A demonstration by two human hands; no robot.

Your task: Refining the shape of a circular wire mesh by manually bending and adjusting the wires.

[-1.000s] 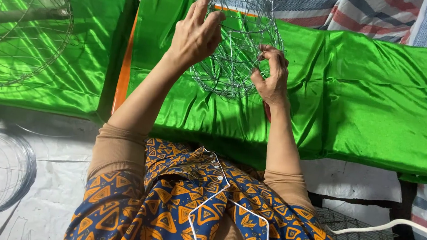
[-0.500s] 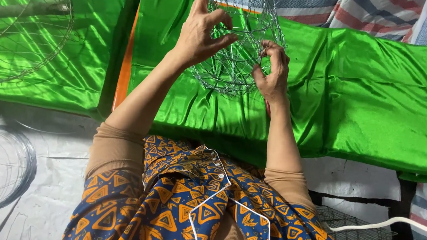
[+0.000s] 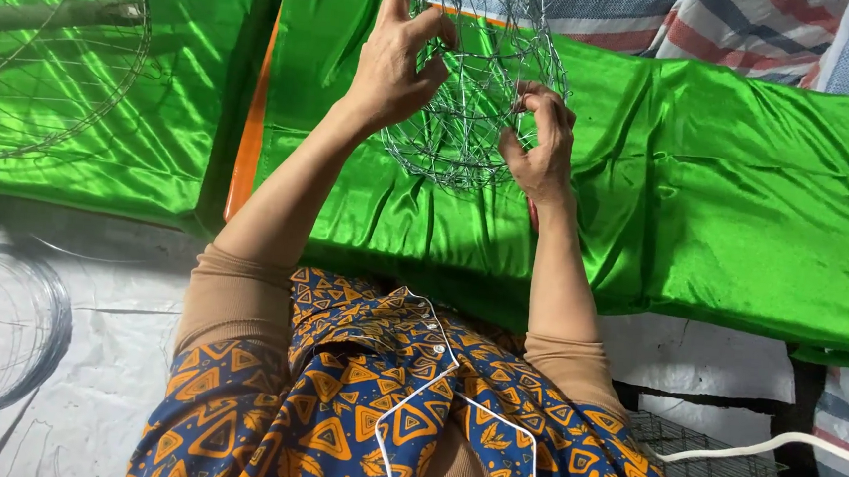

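Wire cage: a round cage of thin grey wire mesh (image 3: 470,92) is held up in the air, over the shiny green cloth. Its top goes out of the picture.
Left hand: the left hand (image 3: 397,62) is on the left side of the wire cage. The fingers (image 3: 437,25) are bent and hook into the wires. One finger points straight up.
Right hand: the right hand (image 3: 541,142) is on the right side of the cage, lower down. The fingers are curled tight and pinch a wire.
Arms: both arms reach up from the bottom of the picture. The sleeves (image 3: 231,295) are light brown and pushed back.
Clothes: the person wears blue cloth with orange triangles (image 3: 383,405) and a thin white edge.
Green cloth: the shiny green cloth (image 3: 727,190) lies flat under the cage and has soft folds. An orange edge (image 3: 252,107) shows along its left side.
Other wire frame: a big round wire frame (image 3: 50,43) lies on more green cloth at the top left, well apart from the hands.
Wire ring: a coil of thin wire (image 3: 0,328) lies on the white sheet (image 3: 105,395) at the lower left.
Small mesh piece: a grey wire grid (image 3: 698,462) sits at the lower right, with a white cord (image 3: 779,445) across it.
Striped sheet: a sheet with red, white and blue stripes (image 3: 758,28) is at the top right.
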